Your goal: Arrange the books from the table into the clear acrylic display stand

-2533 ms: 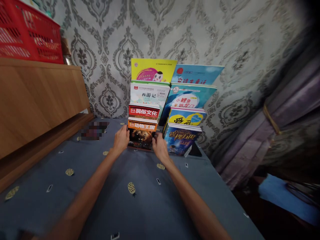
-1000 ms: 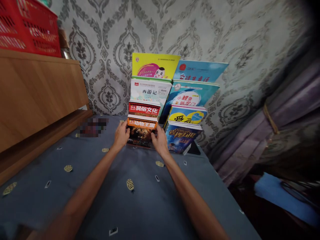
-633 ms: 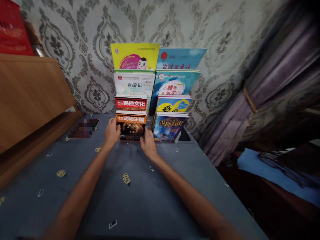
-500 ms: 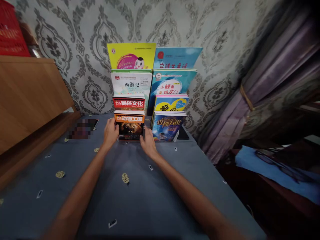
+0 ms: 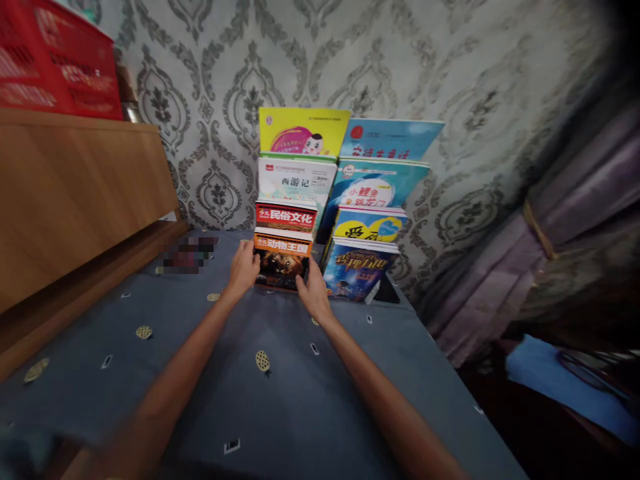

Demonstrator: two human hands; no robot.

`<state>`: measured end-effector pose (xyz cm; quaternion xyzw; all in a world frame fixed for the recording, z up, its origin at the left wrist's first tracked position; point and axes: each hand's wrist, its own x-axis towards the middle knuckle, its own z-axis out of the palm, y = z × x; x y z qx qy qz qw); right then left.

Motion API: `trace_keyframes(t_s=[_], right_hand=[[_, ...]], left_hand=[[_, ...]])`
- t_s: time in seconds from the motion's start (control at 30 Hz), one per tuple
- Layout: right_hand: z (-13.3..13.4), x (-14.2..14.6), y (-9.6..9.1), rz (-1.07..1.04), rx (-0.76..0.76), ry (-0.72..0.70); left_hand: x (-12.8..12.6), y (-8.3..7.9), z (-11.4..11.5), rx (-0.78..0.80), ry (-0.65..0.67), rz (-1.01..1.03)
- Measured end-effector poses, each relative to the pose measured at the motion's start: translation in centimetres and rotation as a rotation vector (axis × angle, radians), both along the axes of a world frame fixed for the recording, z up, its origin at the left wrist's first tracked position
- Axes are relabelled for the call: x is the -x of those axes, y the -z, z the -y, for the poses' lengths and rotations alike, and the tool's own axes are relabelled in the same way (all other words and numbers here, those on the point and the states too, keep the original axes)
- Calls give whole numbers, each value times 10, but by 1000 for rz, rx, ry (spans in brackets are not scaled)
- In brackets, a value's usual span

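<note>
Two tiered rows of children's books stand against the patterned wall. My left hand grips the left edge of the front orange lion book, and my right hand grips its right edge. Behind it rise a red-banner book, a white book and a yellow book. To the right stands a dark blue fantasy book, with a yellow-and-blue book and two blue books behind it.
A blue-grey patterned cloth covers the surface under my arms. A wooden headboard runs along the left with a red crate on top. Purple curtains hang at the right, above a blue item.
Both hands stay on the sides of the lion book. The view swung right and then back left; the books kept their places.
</note>
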<state>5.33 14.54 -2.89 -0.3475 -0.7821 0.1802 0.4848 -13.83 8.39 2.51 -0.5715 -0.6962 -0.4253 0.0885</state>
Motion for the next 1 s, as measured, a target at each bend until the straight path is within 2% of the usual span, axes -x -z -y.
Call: trace_keyframes(t_s=[0.23,0.43,0.57,0.63,0.73,0.87,1.0], right_hand=[[-6,4,-13,-28,-36,-23],[-7,3,-12,-17,-20,-24],[-3,1,-5,-27,-28,1],[6,-3,4,-35,-18,34],[29,-13,23,-16,-23,59],[64,-24,46,58,-59,43],[80,-25,57,164,-24,-80]], left_hand=[[1,2,-1,28,-4,35],[4,3,-2,29,16,52],[20,-1,-7,18,97,44],[38,-2,-8,76,40,50],[75,6,-3,170,-136,69],[120,35,19,349,-401,81],[153,56,36,546,-508,42]])
